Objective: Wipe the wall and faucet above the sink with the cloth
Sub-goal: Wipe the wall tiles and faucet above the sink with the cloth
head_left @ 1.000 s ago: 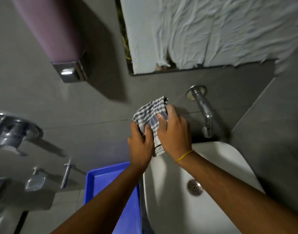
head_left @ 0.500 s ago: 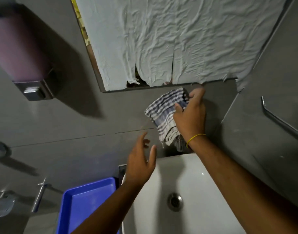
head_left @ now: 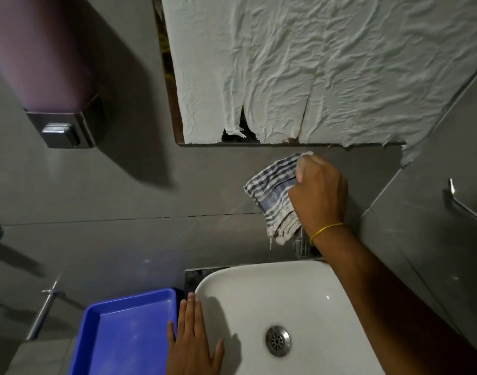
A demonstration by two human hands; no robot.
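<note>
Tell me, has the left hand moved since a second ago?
Yes. The left hand let go of the cloth and dropped down onto the sink's left rim.

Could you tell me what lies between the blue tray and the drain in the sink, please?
In the head view, the left hand rests flat there, fingers spread over the sink's left rim, between the blue tray and the drain.

Bathroom / washroom. White ceramic basin (head_left: 259, 299) w/ metal drain (head_left: 278, 341), set against grey tiled wall (head_left: 123, 198). Mirror (head_left: 175, 104) above it, mostly covered w/ crumpled white paper (head_left: 313, 63). Wall-mounted soap dispenser (head_left: 42, 63) w/ chrome push button at upper left. Metal rail (head_left: 467, 209) on side wall at right. Blue plastic tray (head_left: 123, 334) just beside the basin.
</note>
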